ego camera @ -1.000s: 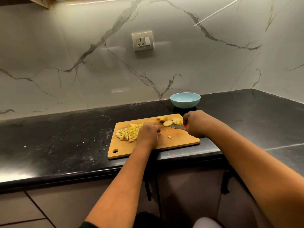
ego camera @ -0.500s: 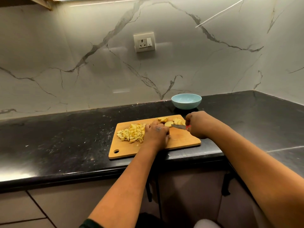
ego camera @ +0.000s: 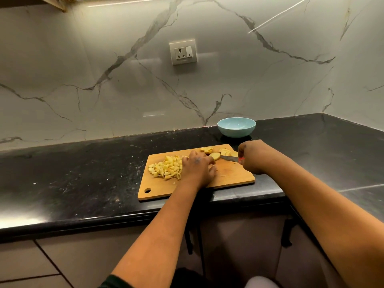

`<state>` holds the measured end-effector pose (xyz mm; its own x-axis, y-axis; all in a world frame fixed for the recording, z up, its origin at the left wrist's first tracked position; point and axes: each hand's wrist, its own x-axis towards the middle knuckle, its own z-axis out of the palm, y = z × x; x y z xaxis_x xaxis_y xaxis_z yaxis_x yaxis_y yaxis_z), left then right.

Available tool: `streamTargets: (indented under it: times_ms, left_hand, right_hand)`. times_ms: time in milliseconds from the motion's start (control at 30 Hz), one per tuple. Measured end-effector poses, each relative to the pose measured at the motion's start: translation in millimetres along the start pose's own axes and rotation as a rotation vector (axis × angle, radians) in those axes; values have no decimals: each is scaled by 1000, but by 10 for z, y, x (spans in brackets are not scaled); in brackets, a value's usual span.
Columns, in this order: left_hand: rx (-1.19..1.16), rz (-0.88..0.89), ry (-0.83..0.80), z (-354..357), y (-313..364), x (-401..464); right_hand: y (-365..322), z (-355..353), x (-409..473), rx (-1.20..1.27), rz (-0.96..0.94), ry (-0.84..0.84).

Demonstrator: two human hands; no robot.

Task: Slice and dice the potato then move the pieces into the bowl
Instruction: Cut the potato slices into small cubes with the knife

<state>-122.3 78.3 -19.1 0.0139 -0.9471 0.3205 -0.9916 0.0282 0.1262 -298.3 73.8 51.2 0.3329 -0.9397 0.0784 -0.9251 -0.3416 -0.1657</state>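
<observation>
Potato work sits on a wooden board (ego camera: 228,177) at the front edge of a black counter (ego camera: 83,183). Diced pieces (ego camera: 166,168) lie heaped on the board's left half, and several round slices (ego camera: 215,155) lie along its far edge, toward the right. The left hand (ego camera: 197,169) rests palm down on the middle of the board, just right of the dice, its fingers curved over something underneath; whether they pinch a piece or only press on it cannot be told. Its fingertips reach close to the nearest slice. The right hand (ego camera: 253,156) is clenched round the red handle of a knife (ego camera: 229,158) at the board's right end. The blade points left, low over the wood, its tip near that same slice and apart from the left hand. A pale blue bowl (ego camera: 236,127) stands on the counter just beyond the board's far right corner, close to the marble wall (ego camera: 104,69); no potato shows inside it. A socket (ego camera: 182,52) is set in the wall above the board. Both forearms come in from the bottom of the view.
</observation>
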Motion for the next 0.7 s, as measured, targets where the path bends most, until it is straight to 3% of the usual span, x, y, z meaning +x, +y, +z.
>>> streamTargets:
  times_ms: [133,267,367,500,700]
  left_hand:
    - [36,-6,-23,39,71,26]
    - [121,-165,59,12,5,53]
    - [-1,-303,115,-53,-70,89]
    - [-96,-346,160,-106,-107,199]
    - [-187,-373,40,-9,74,435]
  right_hand:
    - [5,21,6,-2,-3,-2]
    - [16,30,22,-1,-3,2]
    - [30,27,38,-2,-1,5]
    - [67,26,59,28,16,15]
    - [148,15,112,58,49,44]
